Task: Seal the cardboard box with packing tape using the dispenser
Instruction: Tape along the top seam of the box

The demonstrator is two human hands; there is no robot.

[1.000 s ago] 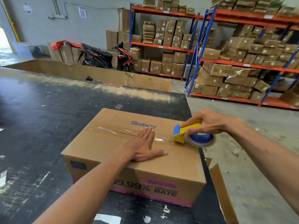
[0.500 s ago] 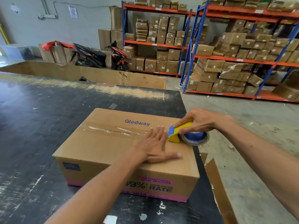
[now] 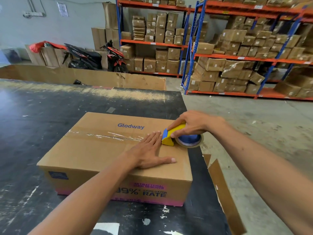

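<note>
Forearms reach in from the bottom edge. Left hand lies flat, fingers spread, on top of the brown cardboard box printed "Glodway", which sits on the scuffed black table. Right hand is clamped on the yellow-and-blue tape dispenser at the box's right top edge, just beside the left fingertips. Clear packing tape runs along the centre seam. Behind: orange-and-blue shelving racks stacked with cartons, black-and-red scooter.

One box, one tape dispenser, two hands, two motorbikes.
</note>
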